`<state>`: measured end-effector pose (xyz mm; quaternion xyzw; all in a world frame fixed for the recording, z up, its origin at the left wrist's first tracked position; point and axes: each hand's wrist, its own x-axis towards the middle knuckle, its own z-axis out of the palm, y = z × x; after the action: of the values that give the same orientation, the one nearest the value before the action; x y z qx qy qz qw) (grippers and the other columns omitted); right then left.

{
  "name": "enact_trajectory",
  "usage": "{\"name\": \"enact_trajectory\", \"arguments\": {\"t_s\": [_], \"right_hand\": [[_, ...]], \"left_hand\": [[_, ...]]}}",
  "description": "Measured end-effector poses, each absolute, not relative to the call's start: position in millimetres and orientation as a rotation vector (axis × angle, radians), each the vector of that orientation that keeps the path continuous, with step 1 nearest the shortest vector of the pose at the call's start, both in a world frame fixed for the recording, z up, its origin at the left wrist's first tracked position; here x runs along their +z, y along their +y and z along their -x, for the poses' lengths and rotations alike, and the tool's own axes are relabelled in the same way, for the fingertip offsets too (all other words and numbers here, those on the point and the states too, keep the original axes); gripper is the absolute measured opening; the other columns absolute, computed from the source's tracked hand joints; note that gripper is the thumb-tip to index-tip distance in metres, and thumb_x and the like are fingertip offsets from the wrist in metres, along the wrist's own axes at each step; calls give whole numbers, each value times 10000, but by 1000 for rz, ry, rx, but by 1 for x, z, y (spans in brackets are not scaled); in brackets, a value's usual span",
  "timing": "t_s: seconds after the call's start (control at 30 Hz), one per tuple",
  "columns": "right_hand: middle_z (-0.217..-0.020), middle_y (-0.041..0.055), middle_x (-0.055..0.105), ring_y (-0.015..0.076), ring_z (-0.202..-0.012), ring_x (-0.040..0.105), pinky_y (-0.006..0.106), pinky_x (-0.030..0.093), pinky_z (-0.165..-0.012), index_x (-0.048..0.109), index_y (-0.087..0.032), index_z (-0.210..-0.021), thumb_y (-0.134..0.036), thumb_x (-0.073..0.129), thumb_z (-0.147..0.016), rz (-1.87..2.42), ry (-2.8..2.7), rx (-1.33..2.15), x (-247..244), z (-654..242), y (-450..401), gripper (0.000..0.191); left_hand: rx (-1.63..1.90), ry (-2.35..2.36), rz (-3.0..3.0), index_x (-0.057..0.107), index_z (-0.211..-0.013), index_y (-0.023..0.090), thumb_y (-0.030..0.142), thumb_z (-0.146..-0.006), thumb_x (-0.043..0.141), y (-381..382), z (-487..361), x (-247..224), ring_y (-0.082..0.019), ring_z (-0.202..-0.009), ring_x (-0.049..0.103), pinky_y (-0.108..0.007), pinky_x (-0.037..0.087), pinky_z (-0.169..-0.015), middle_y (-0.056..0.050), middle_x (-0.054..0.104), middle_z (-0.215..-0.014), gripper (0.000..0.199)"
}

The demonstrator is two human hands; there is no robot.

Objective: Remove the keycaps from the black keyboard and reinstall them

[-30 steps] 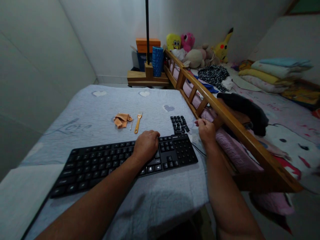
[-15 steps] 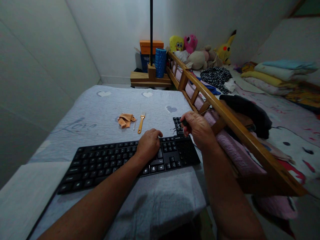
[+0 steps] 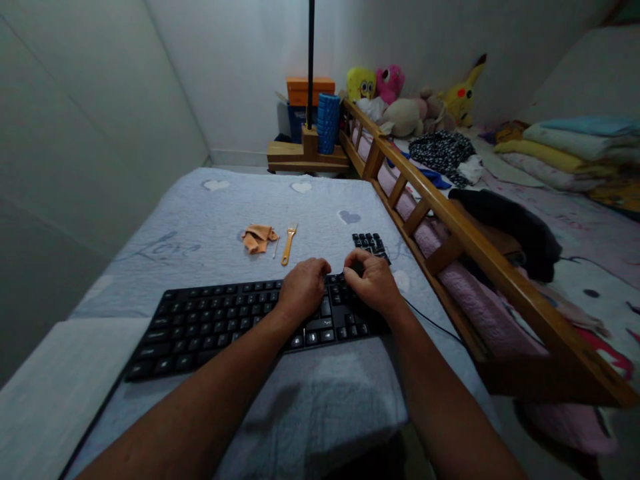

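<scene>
A black keyboard (image 3: 220, 320) lies across the bed, slightly slanted. My left hand (image 3: 305, 287) is closed over its upper part, fingers curled and pressing down near the back edge. Just right of it, my right hand (image 3: 371, 280) pinches a dark-handled keycap puller (image 3: 357, 267) low over the top row. Its tip is hidden by my fingers. The number pad end, which shows without keycaps in the earlier frame, is mostly under my right hand. Beyond the keyboard sit several loose black keycaps (image 3: 367, 239) in rows.
An orange cloth (image 3: 258, 239), a cotton swab (image 3: 275, 249) and a yellow-handled brush (image 3: 288, 247) lie behind the keyboard. A wooden rail (image 3: 450, 223) runs along the right. A black cable (image 3: 435, 321) trails rightward. At the left front is a white surface (image 3: 75, 373).
My right hand has come from above the loose keycaps down and left to the keyboard's top row. My left hand stays on the keyboard. The view has shifted slightly.
</scene>
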<state>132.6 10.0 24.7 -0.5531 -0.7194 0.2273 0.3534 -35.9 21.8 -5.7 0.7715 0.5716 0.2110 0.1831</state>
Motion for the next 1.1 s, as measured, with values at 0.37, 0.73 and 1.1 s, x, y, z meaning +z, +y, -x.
{"name": "enact_trajectory", "arguments": {"t_s": [0.37, 0.73, 1.1], "right_hand": [[-649, -37, 571, 125, -611, 526, 228, 394, -624, 561, -209, -752, -226, 552, -801, 1380, -1941, 591, 22, -132, 11, 53], [-735, -7, 653, 140, -691, 592, 241, 427, -708, 622, -197, -792, -208, 552, -825, 1381, -2068, 594, 24, -134, 13, 78], [-724, -3, 668, 142, -660, 599, 251, 433, -669, 672, -189, -825, -186, 527, -823, 1342, -1955, 658, 14, -132, 15, 145]], "left_hand": [[546, 1633, -2196, 680, -963, 201, 108, -894, 434, 21, 35, -2, -209, -938, 649, -313, 484, -839, -51, 720, -961, 272], [547, 1612, -2202, 675, -969, 189, 115, -901, 438, 21, 35, -2, -217, -955, 649, -325, 480, -860, -59, 716, -970, 257], [518, 1638, -2172, 674, -977, 205, 138, -916, 435, 20, 33, 0, -208, -960, 646, -304, 473, -844, -47, 719, -981, 256]]}}
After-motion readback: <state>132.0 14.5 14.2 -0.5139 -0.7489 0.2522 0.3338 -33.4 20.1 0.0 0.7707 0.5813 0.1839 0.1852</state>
